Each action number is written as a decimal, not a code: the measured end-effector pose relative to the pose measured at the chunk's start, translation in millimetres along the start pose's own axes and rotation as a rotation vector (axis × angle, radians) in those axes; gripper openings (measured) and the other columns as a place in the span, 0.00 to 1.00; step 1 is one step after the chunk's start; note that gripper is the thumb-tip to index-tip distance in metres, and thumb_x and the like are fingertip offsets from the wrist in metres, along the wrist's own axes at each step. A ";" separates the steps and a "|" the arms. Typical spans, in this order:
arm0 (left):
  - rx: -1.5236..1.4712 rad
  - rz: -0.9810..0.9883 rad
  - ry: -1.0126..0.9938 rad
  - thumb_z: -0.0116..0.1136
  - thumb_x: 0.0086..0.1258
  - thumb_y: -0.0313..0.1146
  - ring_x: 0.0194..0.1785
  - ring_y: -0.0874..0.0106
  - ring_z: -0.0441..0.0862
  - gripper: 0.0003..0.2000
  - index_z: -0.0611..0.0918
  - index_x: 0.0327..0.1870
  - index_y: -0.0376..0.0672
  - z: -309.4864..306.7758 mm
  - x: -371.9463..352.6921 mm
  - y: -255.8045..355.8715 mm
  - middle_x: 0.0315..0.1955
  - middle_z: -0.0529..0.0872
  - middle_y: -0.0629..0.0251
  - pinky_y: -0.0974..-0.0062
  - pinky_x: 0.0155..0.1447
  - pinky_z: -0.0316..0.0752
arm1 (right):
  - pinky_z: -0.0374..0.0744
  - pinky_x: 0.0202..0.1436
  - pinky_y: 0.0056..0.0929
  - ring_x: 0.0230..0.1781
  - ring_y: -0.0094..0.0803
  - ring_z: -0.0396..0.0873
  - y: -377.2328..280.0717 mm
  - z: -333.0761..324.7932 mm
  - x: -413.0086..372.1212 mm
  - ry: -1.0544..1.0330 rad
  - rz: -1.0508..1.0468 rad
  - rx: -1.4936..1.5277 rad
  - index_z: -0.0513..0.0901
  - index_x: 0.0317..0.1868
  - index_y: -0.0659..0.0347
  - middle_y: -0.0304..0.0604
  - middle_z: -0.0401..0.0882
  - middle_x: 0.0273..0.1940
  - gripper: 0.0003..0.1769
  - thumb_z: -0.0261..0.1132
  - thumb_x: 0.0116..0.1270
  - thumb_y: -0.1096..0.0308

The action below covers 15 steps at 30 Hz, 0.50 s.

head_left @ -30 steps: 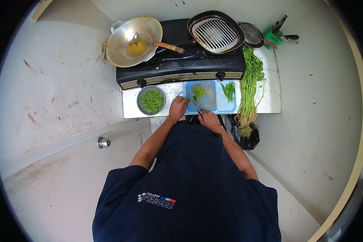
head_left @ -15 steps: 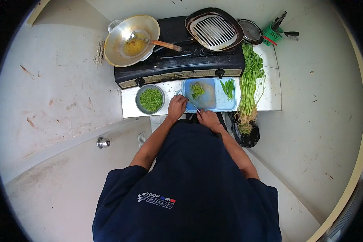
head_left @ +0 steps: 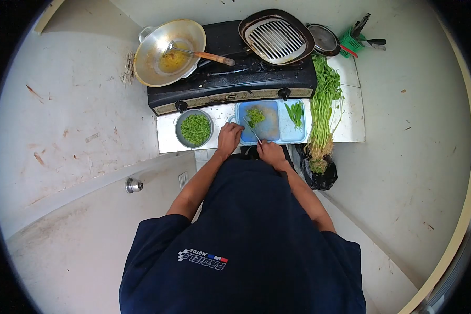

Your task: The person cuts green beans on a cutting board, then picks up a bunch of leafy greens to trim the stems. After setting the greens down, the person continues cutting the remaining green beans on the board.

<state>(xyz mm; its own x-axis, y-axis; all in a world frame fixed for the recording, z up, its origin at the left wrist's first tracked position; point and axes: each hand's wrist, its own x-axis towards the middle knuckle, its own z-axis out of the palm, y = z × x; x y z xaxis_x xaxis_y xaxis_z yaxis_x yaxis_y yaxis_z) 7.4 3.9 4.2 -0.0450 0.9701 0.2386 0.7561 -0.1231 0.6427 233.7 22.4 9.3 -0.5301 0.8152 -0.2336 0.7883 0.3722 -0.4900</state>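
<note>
My right hand [head_left: 271, 154] is closed round the handle of a knife [head_left: 253, 132], whose blade slants up and left over a blue cutting board [head_left: 269, 128]. At the board's left edge my left hand [head_left: 230, 137] has its fingers bent and pressed together near the blade's tip; what they pinch is too small to make out. Just beyond the blade lies a small heap of chopped greens [head_left: 255, 116]. Several long green pods or leaves [head_left: 295, 114] rest in the board's right section. A grey bowl [head_left: 211, 137] of chopped greens stands left of my left hand.
Behind the board stands a black stove [head_left: 227, 86] carrying a wok [head_left: 144, 70] with a wooden-handled spatula [head_left: 214, 57] and a grill pan [head_left: 244, 31]. Rooted leafy stalks [head_left: 323, 115] lie at right, above a black plastic bag [head_left: 324, 180]. A green basket [head_left: 348, 43] holds utensils.
The knife's blade has shifted slightly, its tip now a little farther up the board. Both hands stay in nearly the same place.
</note>
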 end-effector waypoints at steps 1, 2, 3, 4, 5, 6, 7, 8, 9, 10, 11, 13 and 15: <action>0.005 0.014 -0.005 0.64 0.69 0.26 0.44 0.56 0.82 0.05 0.89 0.41 0.42 0.3 2.3 -0.5 0.38 0.88 0.60 0.59 0.52 0.76 | 0.84 0.36 0.60 0.29 0.64 0.86 0.4 -1.3 0.2 0.005 0.011 0.003 0.82 0.41 0.66 0.63 0.85 0.26 0.21 0.59 0.77 0.53; 0.010 0.028 -0.010 0.64 0.69 0.27 0.44 0.56 0.81 0.04 0.89 0.41 0.42 0.6 3.9 -0.3 0.38 0.88 0.60 0.59 0.51 0.76 | 0.84 0.36 0.60 0.29 0.64 0.86 0.4 -2.3 0.2 0.011 0.024 0.007 0.82 0.41 0.66 0.63 0.84 0.26 0.21 0.59 0.77 0.53; 0.018 0.019 -0.016 0.64 0.69 0.27 0.44 0.56 0.81 0.04 0.89 0.41 0.42 1.2 5.2 1.0 0.38 0.88 0.60 0.58 0.51 0.76 | 0.84 0.36 0.60 0.29 0.64 0.86 0.6 -2.4 0.2 0.011 0.019 0.009 0.82 0.42 0.66 0.63 0.84 0.26 0.21 0.60 0.77 0.53; 0.025 0.011 -0.022 0.64 0.69 0.27 0.44 0.56 0.81 0.04 0.88 0.41 0.43 1.8 7.1 2.3 0.38 0.88 0.60 0.58 0.51 0.76 | 0.84 0.36 0.60 0.29 0.64 0.86 0.4 -2.3 0.7 0.011 0.013 0.011 0.82 0.42 0.66 0.63 0.84 0.26 0.21 0.60 0.77 0.53; 0.033 0.001 -0.028 0.64 0.69 0.27 0.44 0.56 0.81 0.04 0.88 0.41 0.43 2.0 8.5 3.2 0.38 0.88 0.61 0.58 0.51 0.76 | 0.84 0.36 0.60 0.29 0.64 0.86 0.3 -2.3 1.0 0.011 0.007 0.012 0.82 0.42 0.66 0.63 0.84 0.26 0.21 0.60 0.77 0.53; 0.038 0.008 -0.026 0.63 0.69 0.27 0.44 0.57 0.81 0.04 0.88 0.41 0.43 2.5 8.3 2.4 0.38 0.88 0.61 0.58 0.51 0.76 | 0.84 0.36 0.60 0.29 0.64 0.86 0.8 -2.1 1.0 0.002 -0.003 0.022 0.82 0.42 0.66 0.64 0.84 0.26 0.21 0.60 0.77 0.53; 0.043 0.015 -0.023 0.63 0.69 0.27 0.44 0.57 0.81 0.04 0.88 0.41 0.43 2.6 7.1 1.5 0.37 0.87 0.61 0.58 0.51 0.76 | 0.84 0.36 0.60 0.29 0.64 0.86 1.1 -1.7 0.7 -0.008 -0.014 0.031 0.82 0.42 0.66 0.64 0.84 0.26 0.21 0.60 0.77 0.52; 0.048 0.021 -0.021 0.63 0.69 0.27 0.44 0.57 0.81 0.04 0.88 0.41 0.43 3.0 6.1 0.7 0.37 0.87 0.61 0.58 0.51 0.76 | 0.84 0.37 0.60 0.29 0.65 0.85 1.6 -1.2 0.6 -0.017 -0.025 0.041 0.82 0.42 0.66 0.64 0.84 0.26 0.21 0.60 0.76 0.52; 0.047 0.017 -0.023 0.63 0.69 0.27 0.44 0.57 0.81 0.04 0.88 0.41 0.43 2.5 6.3 1.6 0.37 0.87 0.61 0.58 0.51 0.76 | 0.84 0.37 0.60 0.29 0.65 0.85 1.4 -1.0 0.7 -0.012 -0.025 0.037 0.82 0.41 0.66 0.64 0.84 0.26 0.21 0.60 0.76 0.52; 0.046 0.013 -0.026 0.63 0.69 0.27 0.44 0.57 0.81 0.04 0.88 0.41 0.43 2.0 6.5 2.6 0.37 0.87 0.61 0.58 0.51 0.76 | 0.84 0.36 0.60 0.29 0.65 0.85 1.1 -0.7 0.8 -0.007 -0.025 0.034 0.82 0.41 0.66 0.64 0.84 0.25 0.21 0.60 0.76 0.52; 0.046 0.009 -0.028 0.64 0.69 0.28 0.44 0.57 0.81 0.05 0.88 0.42 0.43 1.5 6.8 3.4 0.37 0.86 0.61 0.58 0.51 0.76 | 0.84 0.36 0.60 0.29 0.65 0.85 1.0 -0.5 0.9 -0.001 -0.024 0.031 0.82 0.41 0.66 0.63 0.84 0.25 0.21 0.61 0.76 0.52; 0.046 0.010 -0.030 0.64 0.68 0.28 0.44 0.57 0.80 0.05 0.88 0.41 0.43 3.0 6.3 1.9 0.37 0.86 0.62 0.58 0.51 0.76 | 0.84 0.36 0.60 0.29 0.64 0.85 2.6 1.8 1.2 -0.001 -0.035 0.031 0.82 0.41 0.66 0.63 0.84 0.25 0.21 0.61 0.76 0.52; 0.052 0.008 -0.037 0.64 0.68 0.28 0.44 0.57 0.80 0.04 0.88 0.41 0.43 2.5 6.7 2.0 0.37 0.85 0.62 0.59 0.51 0.76 | 0.84 0.37 0.60 0.29 0.64 0.85 2.5 1.2 1.5 -0.012 -0.039 0.027 0.82 0.40 0.66 0.62 0.84 0.25 0.21 0.61 0.76 0.52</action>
<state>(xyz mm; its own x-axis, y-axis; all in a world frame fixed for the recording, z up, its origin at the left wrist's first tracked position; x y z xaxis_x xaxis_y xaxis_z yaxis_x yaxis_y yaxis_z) 10.3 10.7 5.3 -0.0152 0.9763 0.2160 0.7895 -0.1208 0.6018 234.5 24.0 6.7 -0.5641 0.7947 -0.2242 0.7582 0.3911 -0.5216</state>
